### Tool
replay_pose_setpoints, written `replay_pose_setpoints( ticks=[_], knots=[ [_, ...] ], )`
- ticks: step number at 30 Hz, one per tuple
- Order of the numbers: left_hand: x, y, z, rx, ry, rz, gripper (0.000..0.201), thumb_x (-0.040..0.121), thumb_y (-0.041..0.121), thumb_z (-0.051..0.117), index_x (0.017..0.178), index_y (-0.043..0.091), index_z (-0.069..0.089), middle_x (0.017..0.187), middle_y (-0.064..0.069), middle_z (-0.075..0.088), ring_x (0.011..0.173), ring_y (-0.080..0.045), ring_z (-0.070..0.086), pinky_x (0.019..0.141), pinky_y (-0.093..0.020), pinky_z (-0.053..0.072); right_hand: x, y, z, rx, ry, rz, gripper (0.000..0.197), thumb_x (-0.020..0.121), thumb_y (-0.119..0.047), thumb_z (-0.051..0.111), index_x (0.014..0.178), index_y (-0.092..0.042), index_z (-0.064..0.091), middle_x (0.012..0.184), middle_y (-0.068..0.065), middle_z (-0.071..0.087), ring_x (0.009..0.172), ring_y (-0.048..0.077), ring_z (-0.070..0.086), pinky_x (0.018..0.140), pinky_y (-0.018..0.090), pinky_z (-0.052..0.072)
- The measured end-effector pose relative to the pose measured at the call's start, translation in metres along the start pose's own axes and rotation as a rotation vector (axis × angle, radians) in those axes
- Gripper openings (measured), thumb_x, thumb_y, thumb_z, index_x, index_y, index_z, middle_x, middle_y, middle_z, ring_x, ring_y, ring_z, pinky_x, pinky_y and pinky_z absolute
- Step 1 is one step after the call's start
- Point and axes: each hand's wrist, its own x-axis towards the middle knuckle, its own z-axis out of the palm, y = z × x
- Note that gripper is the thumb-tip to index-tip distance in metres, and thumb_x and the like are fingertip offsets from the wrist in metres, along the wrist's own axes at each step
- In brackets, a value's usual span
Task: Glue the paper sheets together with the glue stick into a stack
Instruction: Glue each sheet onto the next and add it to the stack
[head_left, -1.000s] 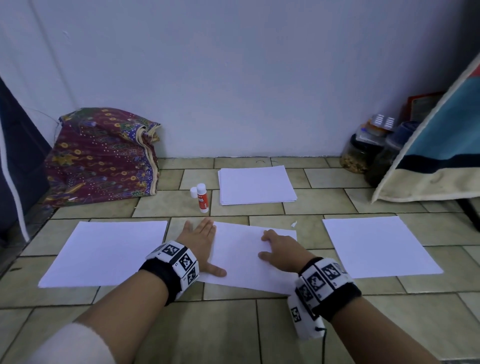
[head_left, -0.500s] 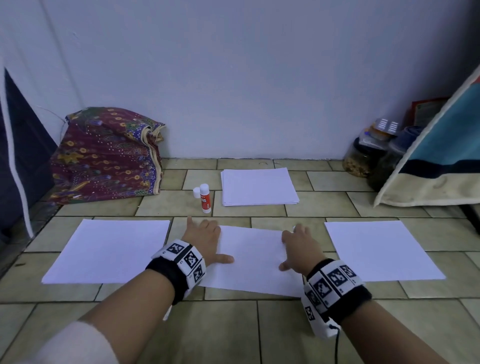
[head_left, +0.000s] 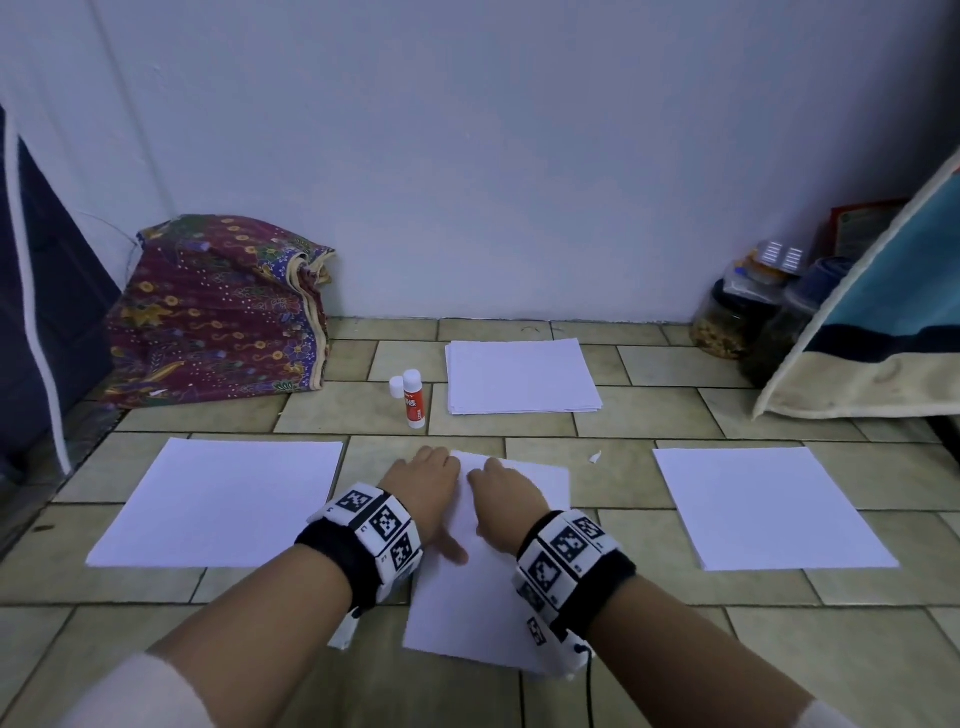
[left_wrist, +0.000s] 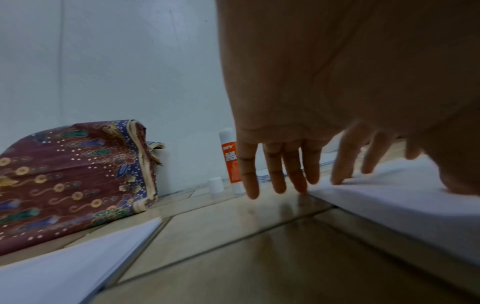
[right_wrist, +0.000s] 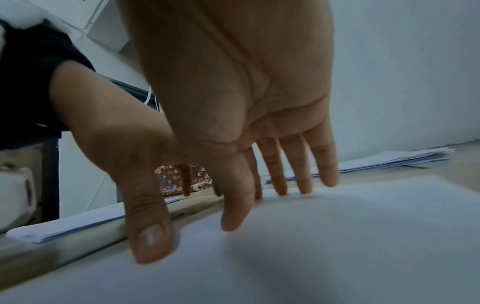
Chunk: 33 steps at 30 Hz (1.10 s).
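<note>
Dim, cool, even light; soft shadows under the hands. Wrist views blur near the paper; edges bow outward.

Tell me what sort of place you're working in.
Probably a home floor corner: tiled floor against a plain wall, a patterned cloth bundle, food jars. Paper sheets lie on the tiles.

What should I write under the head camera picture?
Both hands, left hand and right hand, press the middle paper sheet on the tiled floor.

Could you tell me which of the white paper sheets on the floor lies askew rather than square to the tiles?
The middle sheet, under both hands. It lies turned at an angle, while the left sheet and right sheet lie untouched.
</note>
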Motion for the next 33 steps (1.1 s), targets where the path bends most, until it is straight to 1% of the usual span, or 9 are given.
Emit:
replay_pose_setpoints(
  ticks=[2,4,7,9,14,18,23,28,33],
  knots=[
    [0.005,-0.006,0.012,-0.036,-0.066,-0.041,0.118,0.07,0.069,0.067,0.15,0.003,0.012,0.158,-0.012,0.014,0.145,-0.025,0.014,0.114,-0.046,0.026,0.007,-0.005,-0.001,0.028,-0.013,-0.054,0.043,0.092,-0.004,0.051,0.133,-0.003,0.039,0.135,0.014,0.038,0.121,0.031,0.047,0.098,0.04,0.044],
    [0.009,-0.009,0.02,-0.032,-0.126,-0.081,0.126,0.073,0.076,0.057,0.152,0.002,-0.008,0.161,-0.012,-0.009,0.149,-0.024,-0.008,0.117,-0.053,0.012,0.014,-0.006,-0.003,0.035,-0.025,-0.058,0.049,0.092,-0.004,0.05,0.138,-0.003,0.034,0.142,0.012,0.033,0.127,0.029,0.044,0.103,0.043,0.04],
    [0.012,-0.008,0.027,-0.033,-0.145,-0.116,0.124,0.075,0.078,0.051,0.151,0.001,-0.012,0.16,-0.012,-0.013,0.148,-0.023,-0.011,0.116,-0.057,0.007,0.018,-0.004,-0.003,0.037,-0.061,-0.094,0.063,0.094,-0.005,0.048,0.149,-0.009,0.019,0.157,0.007,0.015,0.143,0.021,0.023,0.115,0.05,0.02],
    [0.01,-0.007,0.026,-0.012,-0.157,-0.115,0.124,0.076,0.079,0.049,0.151,0.001,-0.013,0.16,-0.011,-0.013,0.148,-0.022,-0.012,0.115,-0.059,0.004,0.016,0.002,-0.005,0.051,-0.106,-0.133,0.071,0.093,-0.005,0.049,0.153,-0.015,0.011,0.161,0.001,0.007,0.144,0.021,0.021,0.117,0.05,0.011],
    [0.01,-0.009,0.028,-0.04,-0.179,-0.121,0.125,0.075,0.08,0.047,0.15,0.002,-0.016,0.159,-0.01,-0.019,0.147,-0.021,-0.017,0.115,-0.061,-0.002,0.016,0.044,-0.012,0.181,-0.068,0.024,0.055,0.097,-0.025,0.045,0.148,-0.023,0.024,0.145,0.003,0.045,0.134,0.023,0.04,0.117,0.043,0.01],
    [0.011,-0.012,0.029,-0.044,-0.18,-0.106,0.125,0.075,0.081,0.046,0.15,0.003,-0.017,0.159,-0.01,-0.02,0.147,-0.021,-0.017,0.115,-0.061,-0.002,0.012,0.067,-0.013,0.156,-0.051,0.124,0.065,0.091,-0.045,0.056,0.145,-0.021,0.029,0.135,0.004,0.054,0.128,0.025,0.046,0.113,0.038,0.022],
    [0.008,-0.009,0.019,0.065,-0.142,-0.108,0.118,0.077,0.081,0.042,0.152,0.001,-0.004,0.161,-0.013,-0.005,0.149,-0.023,-0.004,0.117,-0.057,0.003,0.009,0.06,-0.01,0.028,0.003,0.148,0.074,0.082,-0.047,0.068,0.139,-0.012,0.036,0.138,0.008,0.043,0.13,0.025,0.037,0.108,0.04,0.031],
    [0.004,-0.011,0.004,0.099,0.103,-0.099,0.061,0.097,0.058,0.033,0.128,0.01,0.056,0.135,-0.006,0.05,0.129,-0.022,0.036,0.112,-0.042,0.022,0.005,0.037,-0.013,-0.147,0.046,0.158,0.036,0.095,-0.021,0.05,0.127,-0.007,0.045,0.135,0.012,0.039,0.127,0.029,0.033,0.098,0.038,0.036],
    [-0.004,-0.009,-0.002,0.114,0.156,-0.075,0.04,0.093,0.043,0.054,0.117,0.011,0.057,0.123,-0.004,0.053,0.12,-0.021,0.042,0.098,-0.033,0.032,0.004,0.023,-0.005,-0.004,-0.003,0.103,0.055,0.092,-0.043,0.055,0.133,-0.008,0.041,0.136,0.009,0.038,0.126,0.026,0.037,0.096,0.041,0.039]
  ],
)
